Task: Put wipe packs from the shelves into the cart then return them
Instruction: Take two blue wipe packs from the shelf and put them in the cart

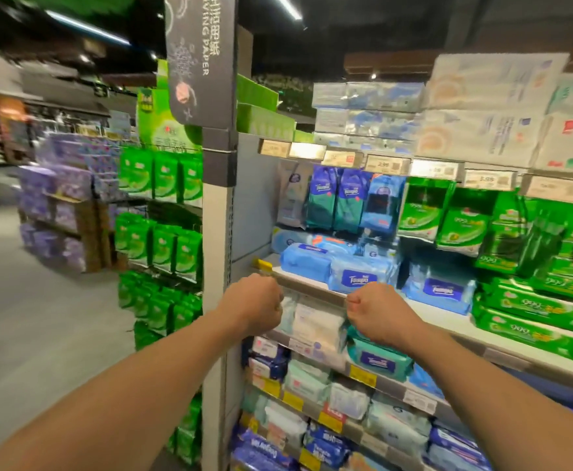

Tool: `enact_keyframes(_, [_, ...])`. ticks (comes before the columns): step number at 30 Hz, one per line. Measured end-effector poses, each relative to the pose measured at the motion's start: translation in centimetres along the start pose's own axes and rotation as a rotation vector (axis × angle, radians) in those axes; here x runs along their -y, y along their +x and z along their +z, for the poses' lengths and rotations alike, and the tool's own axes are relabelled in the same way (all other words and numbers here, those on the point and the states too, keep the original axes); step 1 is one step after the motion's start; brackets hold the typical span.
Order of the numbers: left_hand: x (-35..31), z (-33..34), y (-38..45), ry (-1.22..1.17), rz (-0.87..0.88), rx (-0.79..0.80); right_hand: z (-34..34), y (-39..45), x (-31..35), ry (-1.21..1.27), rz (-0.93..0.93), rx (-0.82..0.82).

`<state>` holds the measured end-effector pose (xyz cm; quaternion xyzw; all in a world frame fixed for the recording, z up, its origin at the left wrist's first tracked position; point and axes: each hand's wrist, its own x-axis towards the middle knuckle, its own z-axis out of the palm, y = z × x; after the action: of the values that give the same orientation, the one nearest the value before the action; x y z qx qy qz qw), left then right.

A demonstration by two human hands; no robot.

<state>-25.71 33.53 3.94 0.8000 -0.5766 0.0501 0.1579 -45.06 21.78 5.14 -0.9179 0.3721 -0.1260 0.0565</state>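
Note:
My left hand (256,300) and my right hand (375,312) are both closed, gripping the two ends of a pale white wipe pack (315,326). I hold the pack in front of the shelf rail (448,326), at the left end of the shelving. Blue wipe packs (360,275) lie on the shelf just behind it. A teal wipe pack (378,360) sits on the shelf below my right hand. No cart is in view.
Green packs (529,311) fill the shelf to the right. More wipe packs (305,379) line the lower shelves. A grey end post (215,266) stands at the left, with hanging green packs (162,246) beside it. Aisle floor (40,317) stretches left toward purple stacks (57,212).

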Motion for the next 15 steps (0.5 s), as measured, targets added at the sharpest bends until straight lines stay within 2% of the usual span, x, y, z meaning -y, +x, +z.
enact_keyframes(7, [4.6,0.9,1.1,-0.011,0.001,-0.025,2.4,2.7,1.9,0.050,0.000,0.007])
enact_keyframes(12, [4.0,4.8,5.0,-0.025,0.030,0.029,4.0,3.3,-1.2,-0.001,0.047,0.028])
enact_keyframes(15, [2.3,7.7,8.0,-0.051,0.056,0.037,4.7,4.4,-4.6,0.005,0.136,0.030])
